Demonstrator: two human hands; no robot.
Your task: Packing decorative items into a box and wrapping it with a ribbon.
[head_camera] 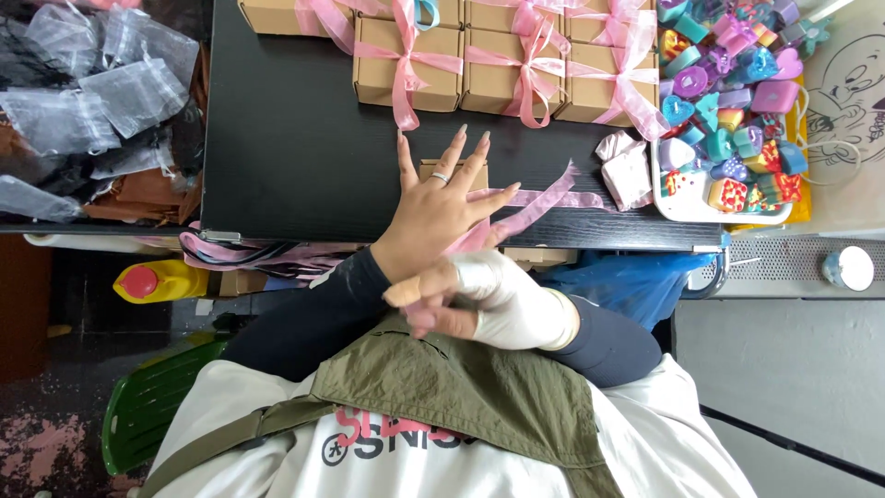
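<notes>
Box (441, 170) under left hand (441, 207); ribbon (539, 205) pinched by right hand (502, 300).

Dark navy long sleeves on both arms, left hand (441, 210) bare with a silver ring and long pale nails, right hand (498, 300) in a white fingerless glove, olive green apron over a white printed top

Small box (441, 172) on table (295, 148), ribboned boxes (502, 69) behind, tray (678, 207) right
</notes>
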